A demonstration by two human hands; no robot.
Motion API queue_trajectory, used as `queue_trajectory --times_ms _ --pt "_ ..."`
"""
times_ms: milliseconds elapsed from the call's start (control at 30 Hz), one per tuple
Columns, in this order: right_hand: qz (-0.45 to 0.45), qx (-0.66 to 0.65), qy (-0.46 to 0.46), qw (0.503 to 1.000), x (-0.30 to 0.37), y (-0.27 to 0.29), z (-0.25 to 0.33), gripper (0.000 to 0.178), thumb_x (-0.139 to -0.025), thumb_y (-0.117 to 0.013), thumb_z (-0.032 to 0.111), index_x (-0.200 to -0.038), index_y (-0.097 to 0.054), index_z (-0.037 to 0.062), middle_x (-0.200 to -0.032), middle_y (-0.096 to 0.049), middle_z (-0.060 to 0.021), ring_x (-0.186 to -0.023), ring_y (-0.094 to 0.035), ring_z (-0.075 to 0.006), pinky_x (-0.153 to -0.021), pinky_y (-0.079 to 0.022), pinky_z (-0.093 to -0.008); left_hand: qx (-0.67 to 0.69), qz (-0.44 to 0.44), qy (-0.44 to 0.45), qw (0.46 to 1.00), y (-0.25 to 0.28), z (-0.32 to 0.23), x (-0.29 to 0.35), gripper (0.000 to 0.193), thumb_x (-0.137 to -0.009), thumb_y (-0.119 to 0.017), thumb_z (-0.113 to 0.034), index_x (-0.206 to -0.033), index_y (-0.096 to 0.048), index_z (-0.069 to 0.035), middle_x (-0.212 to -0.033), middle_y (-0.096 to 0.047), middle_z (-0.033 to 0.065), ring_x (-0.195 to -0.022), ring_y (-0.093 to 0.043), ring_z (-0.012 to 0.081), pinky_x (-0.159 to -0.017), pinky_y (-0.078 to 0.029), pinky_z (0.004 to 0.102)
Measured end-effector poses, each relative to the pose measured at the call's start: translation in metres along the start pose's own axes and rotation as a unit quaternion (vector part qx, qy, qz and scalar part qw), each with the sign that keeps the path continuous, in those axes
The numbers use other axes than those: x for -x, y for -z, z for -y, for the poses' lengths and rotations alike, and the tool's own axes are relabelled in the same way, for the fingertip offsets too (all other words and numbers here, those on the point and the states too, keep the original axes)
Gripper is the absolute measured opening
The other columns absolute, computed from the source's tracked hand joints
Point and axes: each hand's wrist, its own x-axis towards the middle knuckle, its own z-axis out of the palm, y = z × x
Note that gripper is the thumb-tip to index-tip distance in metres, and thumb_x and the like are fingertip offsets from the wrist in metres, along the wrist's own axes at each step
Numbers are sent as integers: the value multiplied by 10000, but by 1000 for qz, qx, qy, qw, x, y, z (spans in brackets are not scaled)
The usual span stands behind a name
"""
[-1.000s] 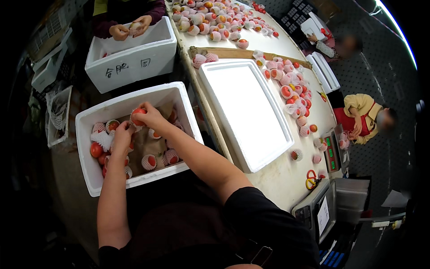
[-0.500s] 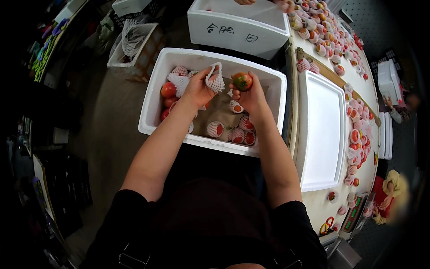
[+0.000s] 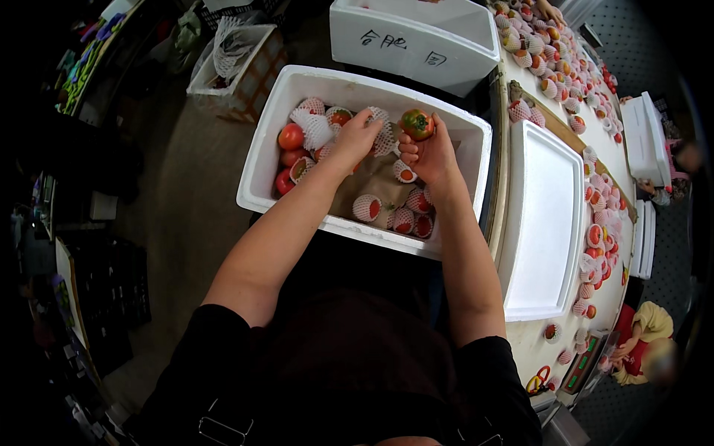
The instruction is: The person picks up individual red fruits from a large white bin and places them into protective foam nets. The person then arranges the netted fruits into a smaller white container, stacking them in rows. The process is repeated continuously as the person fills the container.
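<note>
Over a white foam box point(image 3: 253, 160), my left hand point(image 3: 355, 143) is closed on a white foam net sleeve point(image 3: 384, 137). Just to its right, my right hand point(image 3: 435, 157) grips a red-and-green tomato point(image 3: 417, 124) with its stem end facing up. The sleeve and the tomato are close together, with the tomato outside the sleeve. Inside the box, bare red tomatoes point(image 3: 291, 136) and sleeved ones lie along the left side. Several more sleeved tomatoes point(image 3: 367, 207) rest near the front, on brown paper point(image 3: 353, 195). My left forearm hides part of the contents.
A second foam box point(image 3: 413, 44) stands beyond mine. To the right, a foam lid point(image 3: 547, 223) lies on a table point(image 3: 532, 346) with many sleeved tomatoes point(image 3: 550, 67). A bin with netting point(image 3: 210, 97) sits far left. Another person point(image 3: 643, 338) is at the right.
My left hand has brought the sleeve nearer the tomato, and the sleeve's opening has turned. The view has shifted slightly. Another person's hands have left the far box.
</note>
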Motion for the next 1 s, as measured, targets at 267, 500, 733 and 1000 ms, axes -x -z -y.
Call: queue_trajectory --times_ms 267,500,733,1000 --pt "-13 16 -28 999 0 1 -1 687 -936 -238 630 -1063 -526 19 -696 -493 -66 -523 -355 -121 -457 -277 -223 -3 36 -49 998 4 -3 -1 444 -905 -546 -355 -1159 -541 9 -942 -636 184 -858 -610 264 -772 -465 362" --pt "-214 568 361 708 -8 -9 -22 462 -873 -620 345 -1207 -515 44 -860 -605 -127 -832 -602 -264 -780 -483 -357 218 141 229 938 7 -33 8 376 -948 -514 -362 -1186 -544 -72 -1027 -611 36 -840 -587 134 -757 -481 301" --pt "-156 388 315 852 -1 -12 -12 373 -874 -544 258 -1173 -565 37 -952 -592 -69 -929 -563 -173 -741 -463 -305 354 236 163 890 11 -25 3 411 -947 -475 -401 -1246 -496 -119 -1068 -612 31 -858 -610 136 -735 -521 297" --pt "-11 380 291 878 7 -29 -14 446 -916 -487 192 -1331 -476 29 -1127 -577 -92 -980 -546 -155 -837 -441 -291 443 222 260 829 14 -52 14 586 -975 -277 -536 -1237 -516 -70 -1075 -630 58 -883 -633 156 -754 -535 315"
